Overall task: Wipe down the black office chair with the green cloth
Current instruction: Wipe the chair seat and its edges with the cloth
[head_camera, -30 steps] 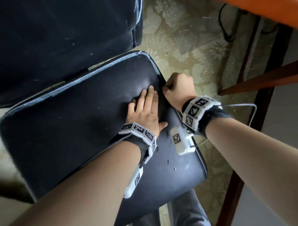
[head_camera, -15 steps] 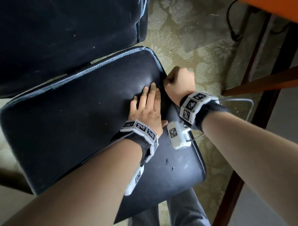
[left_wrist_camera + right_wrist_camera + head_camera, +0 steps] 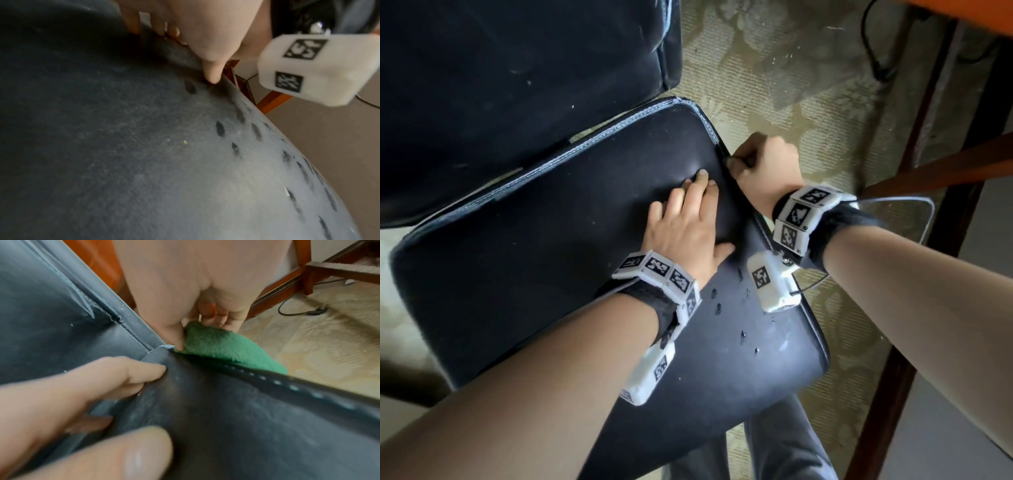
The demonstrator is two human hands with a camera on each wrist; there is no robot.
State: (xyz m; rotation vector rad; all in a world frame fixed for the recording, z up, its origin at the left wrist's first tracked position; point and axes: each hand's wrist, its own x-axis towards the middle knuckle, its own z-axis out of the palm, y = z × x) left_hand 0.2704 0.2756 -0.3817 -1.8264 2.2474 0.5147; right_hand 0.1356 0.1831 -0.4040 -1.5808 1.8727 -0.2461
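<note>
The black office chair's seat (image 3: 524, 260) fills the middle of the head view, its backrest (image 3: 500, 85) above. My left hand (image 3: 688, 219) lies flat on the seat near its right edge, fingers straight and pressing; the left wrist view shows its thumb (image 3: 213, 71) on the leather. My right hand (image 3: 763, 168) is curled into a fist just over that edge. In the right wrist view it grips the green cloth (image 3: 226, 347) against the side of the seat (image 3: 226, 418), by the stitched seam. The cloth is hidden in the head view.
A patterned beige carpet (image 3: 774, 78) lies to the right of the chair. Dark wooden table legs and a crossbar (image 3: 941, 171) stand at the right, with a black cable (image 3: 873, 51) on the floor. My grey trouser leg (image 3: 784, 452) is below the seat front.
My right fist with the cloth has slid a little farther along the seat's right edge toward the back corner. The left hand stays pressed on the seat.
</note>
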